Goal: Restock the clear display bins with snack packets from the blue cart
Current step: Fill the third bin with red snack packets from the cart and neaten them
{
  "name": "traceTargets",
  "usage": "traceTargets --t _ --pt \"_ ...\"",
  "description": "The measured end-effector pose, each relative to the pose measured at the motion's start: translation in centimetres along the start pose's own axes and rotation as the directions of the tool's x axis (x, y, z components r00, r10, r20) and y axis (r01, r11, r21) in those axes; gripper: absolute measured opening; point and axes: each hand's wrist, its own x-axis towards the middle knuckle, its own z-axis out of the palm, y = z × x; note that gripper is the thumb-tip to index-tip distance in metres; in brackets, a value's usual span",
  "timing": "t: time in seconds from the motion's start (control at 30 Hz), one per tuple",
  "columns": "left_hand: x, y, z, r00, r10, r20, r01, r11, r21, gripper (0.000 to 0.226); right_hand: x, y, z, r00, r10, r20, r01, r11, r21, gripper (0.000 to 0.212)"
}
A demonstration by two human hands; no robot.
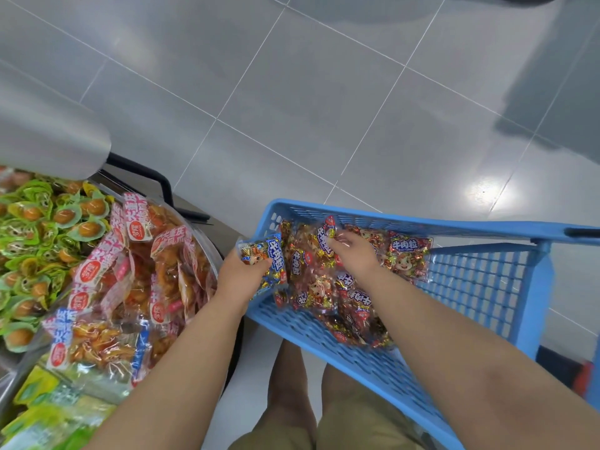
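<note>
The blue cart stands at the right, holding a pile of snack packets with red and blue labels. My left hand grips a blue-labelled snack packet at the cart's left rim. Further in, over the pile, my right hand pinches a red-labelled packet near the far wall of the cart. One more red packet lies flat to the right of that hand. The clear display bins are at the left, filled with packets.
The bins hold green-wrapped snacks, pink-labelled packets and yellow-green packets. A black metal frame runs behind the bins. Grey tiled floor stretches beyond. My legs stand between bins and cart.
</note>
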Motion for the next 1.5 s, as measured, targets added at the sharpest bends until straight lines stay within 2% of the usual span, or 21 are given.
traceTargets --t 0.03,0.1,0.13,0.2,0.23,0.3,0.4,0.5,0.57,0.67,0.73,0.8,0.87,0.97,1.07,1.13,1.23,1.3,1.4,1.5 --pt "0.0 0.1 0.1 1.000 -0.006 0.004 0.006 1.000 -0.003 0.023 -1.0 0.0 -0.9 1.000 -0.010 -0.019 0.010 1.000 0.002 0.040" --pt "-0.1 0.1 0.3 1.000 -0.017 0.003 0.017 1.000 -0.009 0.022 -2.9 0.1 -3.0 0.996 -0.085 -0.029 0.081 0.990 -0.118 0.022" --pt "-0.2 0.2 0.5 1.000 -0.019 0.004 0.019 1.000 -0.008 0.021 -3.8 0.0 -4.1 0.993 -0.118 -0.005 0.115 0.982 -0.149 0.015" --pt "-0.4 0.3 0.8 0.999 -0.024 0.023 0.024 1.000 0.011 0.019 -5.8 -0.6 -6.1 0.989 -0.122 0.081 0.130 0.986 -0.100 0.005" --pt "-0.5 0.3 0.9 0.998 -0.027 0.048 0.026 0.999 0.032 0.025 -6.7 -1.2 -7.0 0.985 -0.110 0.133 0.117 0.992 -0.042 0.005" --pt "-0.9 0.7 1.2 0.989 -0.033 0.144 0.020 0.996 0.092 0.052 -7.8 -2.5 -8.2 0.964 -0.105 0.243 0.109 0.994 -0.004 0.010" --pt "-1.8 1.2 1.8 0.960 -0.045 0.275 -0.015 0.977 0.214 0.083 -8.0 -4.0 -8.0 0.925 -0.103 0.367 0.160 0.979 -0.127 0.008" --pt "-3.0 1.5 2.4 0.903 -0.020 0.429 -0.061 0.983 0.176 0.086 -7.5 -4.5 -6.2 0.930 -0.146 0.338 0.187 0.978 -0.091 0.015" --pt "-3.1 1.4 2.7 0.888 -0.056 0.457 0.018 0.996 0.089 0.080 -7.1 -4.2 -5.0 0.938 -0.172 0.302 0.198 0.978 -0.060 0.016" --pt "-2.7 0.6 3.2 0.926 -0.078 0.369 0.050 0.995 0.085 0.074 -5.7 -2.3 -3.9 0.959 -0.151 0.241 0.137 0.988 0.072 0.012" --pt "-2.2 -0.1 3.4 0.956 -0.086 0.280 0.061 0.993 0.098 0.084 -4.0 -0.3 -3.8 0.998 -0.039 0.058 0.025 0.975 0.223 0.012" --pt "-1.7 -0.8 3.6 0.973 -0.080 0.215 0.071 0.996 0.050 0.072 -2.0 2.2 -4.3 0.977 0.121 -0.174 -0.084 0.975 0.208 0.022" --pt "-1.3 -1.4 3.6 0.980 -0.074 0.186 0.076 0.997 0.000 0.056 -0.4 4.7 -4.8 0.934 0.227 -0.276 -0.200 0.972 0.123 0.035" --pt "-0.7 -2.1 3.7 0.985 -0.089 0.150 0.092 0.996 -0.018 0.056 2.2 6.6 -4.9 0.925 0.237 -0.296 -0.253 0.967 -0.018 0.040" --pt "0.0 -2.8 3.6 0.986 -0.105 0.133 0.112 0.993 -0.043 0.058 4.7 6.5 -4.6 0.912 0.233 -0.337 -0.331 0.904 -0.272 0.074" --pt "0.4 -3.2 3.5 0.987 -0.098 0.125 0.103 0.994 -0.038 0.056 5.7 5.8 -4.0 0.912 0.232 -0.337 -0.352 0.865 -0.357 0.087" --pt "0.9 -3.5 3.5 0.989 -0.096 0.115 0.101 0.994 -0.042 0.048 6.2 5.2 -3.4 0.920 0.209 -0.330 -0.347 0.825 -0.446 0.092" --pt "1.2 -3.7 3.5 0.992 -0.089 0.095 0.093 0.995 -0.044 0.045 6.3 5.1 -3.3 0.924 0.204 -0.325 -0.325 0.866 -0.380 0.088" --pt "1.3 -3.9 3.5 0.993 -0.096 0.072 0.100 0.993 -0.056 0.047 5.9 5.2 -3.3 0.940 0.205 -0.272 -0.234 0.969 -0.078 0.078" --pt "1.0 -3.8 3.7 0.996 -0.084 0.042 0.088 0.992 -0.095 0.045 4.5 5.2 -4.1 0.945 0.221 -0.242 -0.209 0.975 0.075 0.073"
